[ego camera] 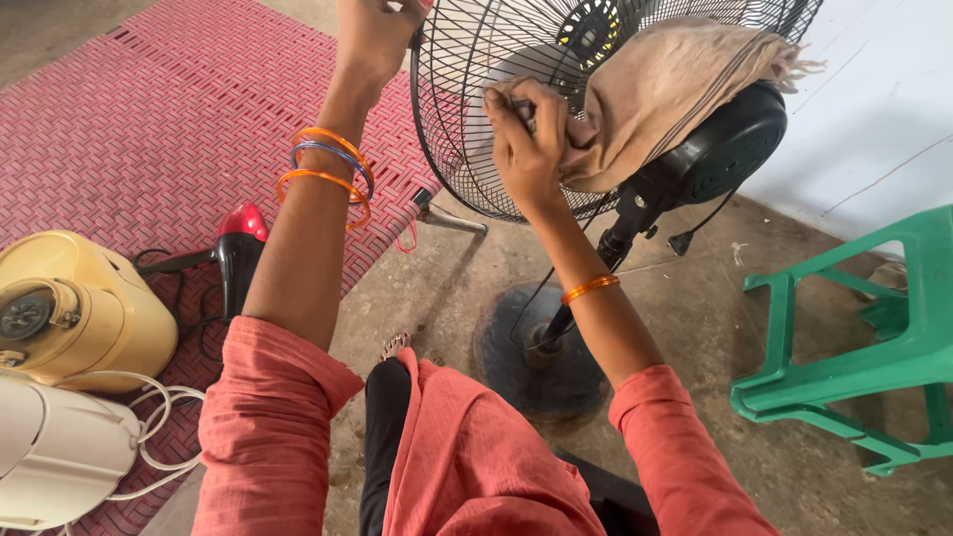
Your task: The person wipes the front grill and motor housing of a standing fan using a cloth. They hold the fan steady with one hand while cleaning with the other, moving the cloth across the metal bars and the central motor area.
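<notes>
Right hand (pixel 528 139) fingers pinch cloth (pixel 663 94) against fan grille (pixel 467 119)

The pedestal fan's grille (pixel 467 109) runs off the top edge, its blades mostly hidden behind the beige cloth (pixel 660 94). The left hand (pixel 375 35) is cropped at its fingertips (grip unclear). The green plastic chair (pixel 864 347) is cut off at right.

Bright, even daylight; no harsh glare. Soft, faint shadows under the green plastic chair (pixel 874 347) and around the round black fan base (pixel 541 352) on the grey concrete floor (pixel 695 328). Sharp focus centre-frame. Wide-angle stretching at edges, strongest along bottom corners. White wall (pixel 874 99) slightly washed out.
</notes>
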